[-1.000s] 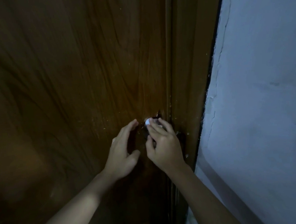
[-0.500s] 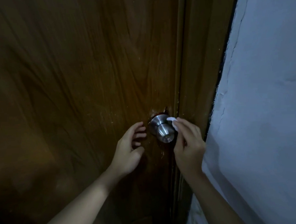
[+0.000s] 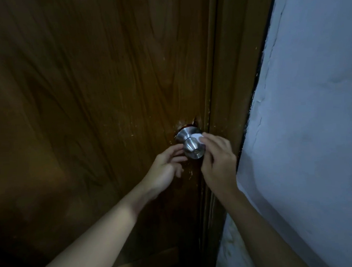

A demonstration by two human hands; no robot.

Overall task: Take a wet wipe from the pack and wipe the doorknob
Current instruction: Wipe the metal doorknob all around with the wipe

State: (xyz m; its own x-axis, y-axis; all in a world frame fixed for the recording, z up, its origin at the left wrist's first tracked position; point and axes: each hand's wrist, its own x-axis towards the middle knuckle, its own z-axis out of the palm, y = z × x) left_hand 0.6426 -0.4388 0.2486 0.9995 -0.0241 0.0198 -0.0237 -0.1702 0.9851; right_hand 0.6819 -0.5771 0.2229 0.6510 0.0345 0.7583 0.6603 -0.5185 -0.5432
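The steel doorknob [image 3: 192,145] sits at the right edge of the brown wooden door [image 3: 106,86], next to the frame. Your right hand [image 3: 219,161] pinches a small white wet wipe [image 3: 196,136] against the knob's upper right side. Your left hand [image 3: 165,169] is empty, fingers loosely curled, fingertips just beside the knob's left side.
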